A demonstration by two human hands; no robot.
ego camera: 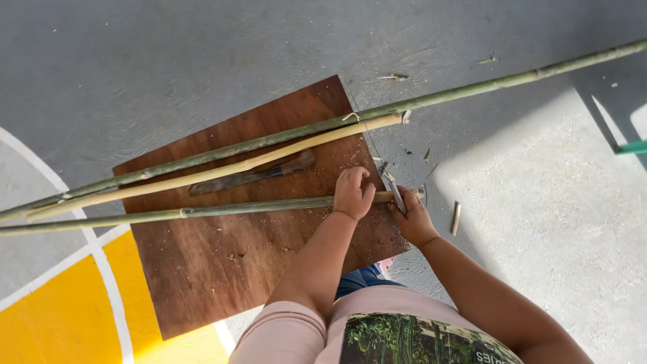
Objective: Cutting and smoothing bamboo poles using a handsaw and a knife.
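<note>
A thin green bamboo stick [202, 211] lies across a brown wooden board [222, 269] on the floor. My left hand [353, 192] is closed around the stick near its right end, pressing it to the board. My right hand [412, 219] grips a small hacksaw [394, 192] whose blade sits across the stick's end at the board's right edge. Two more sticks lie farther up the board: a long green one [283, 138] and a peeled pale one [222, 170].
A dark machete-like knife [253, 176] rests on the board between the sticks. Shavings and a short offcut [456, 218] lie on the grey concrete floor at right. Yellow and white floor paint [60, 317] is at lower left. A green object [631, 147] pokes in at right.
</note>
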